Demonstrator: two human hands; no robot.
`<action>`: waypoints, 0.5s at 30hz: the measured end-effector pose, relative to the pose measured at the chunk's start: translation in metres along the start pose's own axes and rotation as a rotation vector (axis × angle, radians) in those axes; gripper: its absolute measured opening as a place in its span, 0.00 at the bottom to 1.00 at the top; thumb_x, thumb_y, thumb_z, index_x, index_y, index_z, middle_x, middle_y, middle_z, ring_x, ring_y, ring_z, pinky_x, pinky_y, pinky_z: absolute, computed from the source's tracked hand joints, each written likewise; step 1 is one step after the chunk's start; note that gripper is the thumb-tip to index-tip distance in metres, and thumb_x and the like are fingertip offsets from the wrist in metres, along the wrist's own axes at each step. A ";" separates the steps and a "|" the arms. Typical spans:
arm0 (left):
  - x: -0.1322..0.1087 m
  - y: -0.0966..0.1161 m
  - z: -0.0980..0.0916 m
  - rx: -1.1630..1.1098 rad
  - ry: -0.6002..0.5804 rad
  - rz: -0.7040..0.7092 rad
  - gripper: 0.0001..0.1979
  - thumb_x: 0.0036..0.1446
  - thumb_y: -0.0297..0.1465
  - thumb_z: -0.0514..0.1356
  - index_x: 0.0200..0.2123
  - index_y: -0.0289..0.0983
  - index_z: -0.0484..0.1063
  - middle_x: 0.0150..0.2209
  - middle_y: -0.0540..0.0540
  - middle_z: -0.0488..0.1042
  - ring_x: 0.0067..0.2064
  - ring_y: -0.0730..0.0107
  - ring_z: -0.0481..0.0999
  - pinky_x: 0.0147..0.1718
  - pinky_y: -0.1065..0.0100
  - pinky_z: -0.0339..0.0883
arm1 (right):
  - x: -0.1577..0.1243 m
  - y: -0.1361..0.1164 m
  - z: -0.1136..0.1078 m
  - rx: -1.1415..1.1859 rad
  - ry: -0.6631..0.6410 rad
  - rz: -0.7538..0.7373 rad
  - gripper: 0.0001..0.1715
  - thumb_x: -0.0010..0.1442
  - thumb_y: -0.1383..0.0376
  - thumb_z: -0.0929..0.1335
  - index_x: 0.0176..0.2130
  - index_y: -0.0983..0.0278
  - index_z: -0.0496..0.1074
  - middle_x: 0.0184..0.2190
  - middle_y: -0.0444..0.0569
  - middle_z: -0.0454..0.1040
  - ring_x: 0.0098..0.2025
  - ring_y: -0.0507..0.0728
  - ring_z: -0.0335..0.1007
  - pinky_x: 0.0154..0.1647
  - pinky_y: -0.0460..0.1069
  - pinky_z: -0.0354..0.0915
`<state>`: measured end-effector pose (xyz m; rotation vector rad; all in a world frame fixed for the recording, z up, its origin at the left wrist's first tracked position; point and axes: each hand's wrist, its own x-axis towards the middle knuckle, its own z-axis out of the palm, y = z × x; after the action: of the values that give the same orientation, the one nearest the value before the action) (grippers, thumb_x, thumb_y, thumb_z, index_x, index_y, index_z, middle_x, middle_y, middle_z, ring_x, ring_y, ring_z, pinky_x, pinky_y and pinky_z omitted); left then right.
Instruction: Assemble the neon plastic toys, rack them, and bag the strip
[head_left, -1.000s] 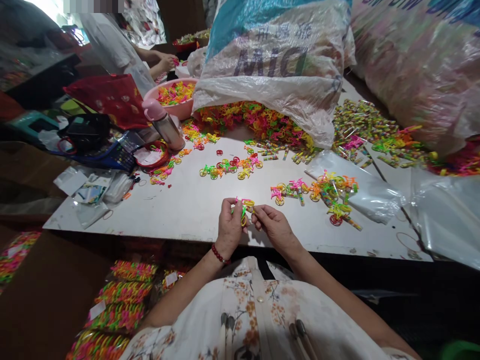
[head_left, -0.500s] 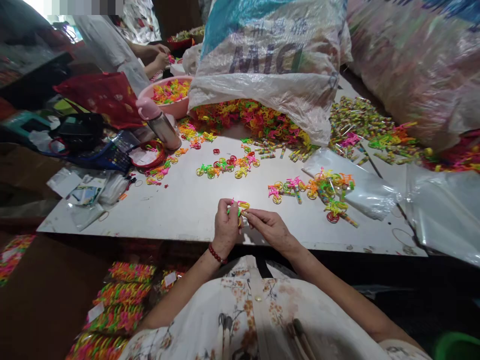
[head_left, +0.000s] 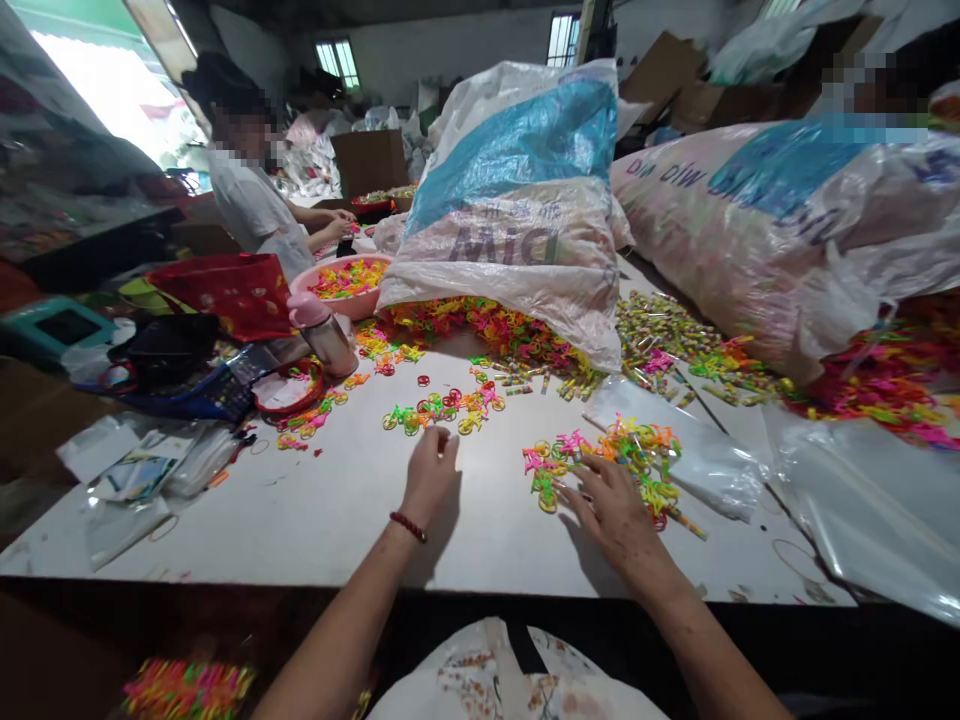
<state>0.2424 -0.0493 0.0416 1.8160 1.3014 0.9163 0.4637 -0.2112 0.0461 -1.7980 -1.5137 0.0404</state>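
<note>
My left hand (head_left: 431, 470), with a red bead bracelet at the wrist, is just in front of a row of small colourful plastic bicycles (head_left: 442, 408) on the white table (head_left: 300, 520). Its fingers look curled, and whether anything is between them is hidden. My right hand (head_left: 609, 500) has its fingers apart over the left part of another pile of bicycles (head_left: 637, 440), touching or nearly touching the pieces. A green bicycle (head_left: 544, 490) lies beside its fingertips. Candy-like printed tubes (head_left: 686, 522) stick out of that pile.
A large woven sack (head_left: 510, 220) spills bicycle parts at the back. Behind the left side stand a pink bottle (head_left: 322, 335) and a pink basin (head_left: 367, 303). Clear plastic bags (head_left: 862, 500) lie right. A person (head_left: 251, 190) sits at the back left.
My hands have parted and moved forward from the table's front edge. The right one has gone to the pile on the right, and the green piece they held now lies there. The view has tilted up.
</note>
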 end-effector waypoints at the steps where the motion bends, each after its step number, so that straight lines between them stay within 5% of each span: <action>1: 0.015 -0.005 -0.001 0.135 0.024 0.090 0.07 0.61 0.33 0.54 0.37 0.37 0.68 0.38 0.42 0.73 0.41 0.62 0.72 0.44 0.59 0.66 | 0.001 0.007 -0.003 -0.064 0.037 -0.033 0.14 0.62 0.58 0.67 0.43 0.64 0.76 0.47 0.59 0.73 0.50 0.66 0.68 0.53 0.61 0.64; 5: 0.057 -0.021 0.007 0.533 -0.055 0.398 0.14 0.58 0.31 0.57 0.48 0.36 0.70 0.52 0.35 0.69 0.58 0.49 0.62 0.56 0.49 0.56 | 0.019 0.013 -0.001 -0.087 -0.039 -0.139 0.11 0.65 0.63 0.64 0.42 0.63 0.75 0.43 0.55 0.74 0.48 0.61 0.69 0.52 0.57 0.67; 10: 0.064 -0.033 0.017 0.749 -0.075 0.417 0.12 0.62 0.30 0.52 0.46 0.37 0.71 0.51 0.36 0.69 0.56 0.48 0.64 0.49 0.50 0.61 | 0.089 0.012 0.023 -0.317 -0.213 -0.171 0.11 0.65 0.67 0.63 0.43 0.65 0.74 0.46 0.56 0.74 0.49 0.60 0.67 0.54 0.55 0.64; 15: 0.058 -0.043 0.002 0.673 -0.034 0.434 0.08 0.59 0.28 0.54 0.39 0.37 0.73 0.47 0.38 0.72 0.52 0.52 0.66 0.48 0.54 0.62 | 0.170 0.021 0.063 -0.517 -0.438 -0.213 0.14 0.62 0.70 0.63 0.47 0.68 0.73 0.48 0.57 0.72 0.51 0.60 0.63 0.56 0.53 0.58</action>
<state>0.2385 0.0163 0.0113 2.6997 1.3115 0.6931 0.5001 -0.0334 0.0639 -2.1050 -2.1758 -0.0736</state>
